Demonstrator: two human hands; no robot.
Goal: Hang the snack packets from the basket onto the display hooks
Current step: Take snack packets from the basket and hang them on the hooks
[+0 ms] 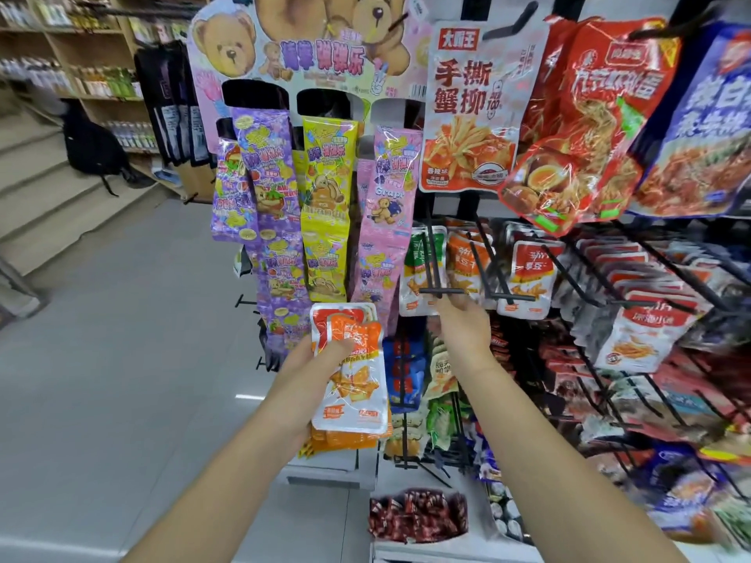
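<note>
**Mid-hang: L hand holds pkts, R hand at hook**

Nearest, 2 bare forearms reach fwd. The left hand (pixel 321 355) grips a stack of orange snack packets (pixel 351 379) upright, thumb across the front, fingers behind. At least 3 pkts show in the stack; exact no. unclear. The right hand (pixel 463 325) is raised to the cross-bar tip of a display hook (pixel 441 291). Its fingertips are hidden, so can't tell if they pinch the bar or only touch it. No basket in view.

Step, as I judge it: about to feed a pkt onto that hook. Next move prob. needs 1 pkt peeled off the stack, its top hole lined up w/ the hook tip, then slid back.

Just beyond hang 2 rows of hung orange packets (pixel 528 274) and 1 row of green packets (pixel 416 274). Higher up are 3 large bags (pixel 467 115). Left of them, a bear card (pixel 304 42) carries 4 candy strips (pixel 325 188).
</note>
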